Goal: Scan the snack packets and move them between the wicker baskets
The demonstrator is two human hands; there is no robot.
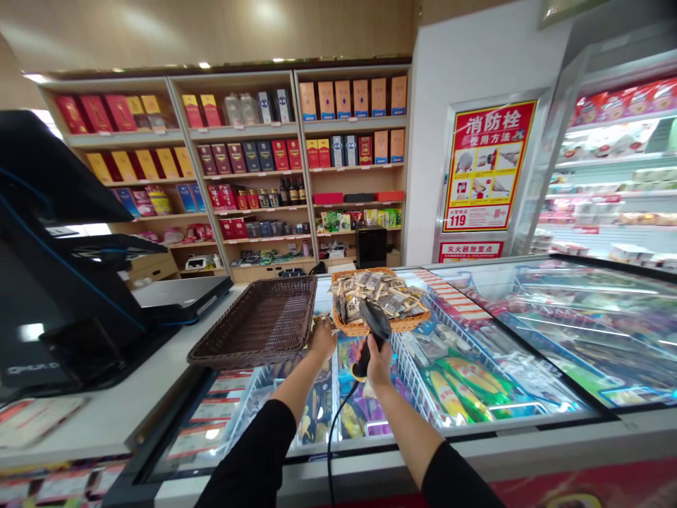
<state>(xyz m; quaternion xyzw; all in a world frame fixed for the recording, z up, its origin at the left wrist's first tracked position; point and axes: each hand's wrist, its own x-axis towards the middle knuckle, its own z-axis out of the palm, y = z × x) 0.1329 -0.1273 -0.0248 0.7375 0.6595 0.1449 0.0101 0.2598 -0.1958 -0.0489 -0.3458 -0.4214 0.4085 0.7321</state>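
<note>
Poster [489,166] reads "消防栓 使用方法", "119"; sign [470,251] below, "灭火器放置点".

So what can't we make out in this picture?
In the head view:
Small item at the left hand: too small to identify.
Scanner's front: hidden by its own casing.
Lower packets in the orange basket: covered by upper ones.
Cable's far end: cut off by the bottom edge.

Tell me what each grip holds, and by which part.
The right grip holds a black, gun-shaped, corded scanner by its handle. The left grip is at a small brownish item; whether it's held cannot be told.
</note>
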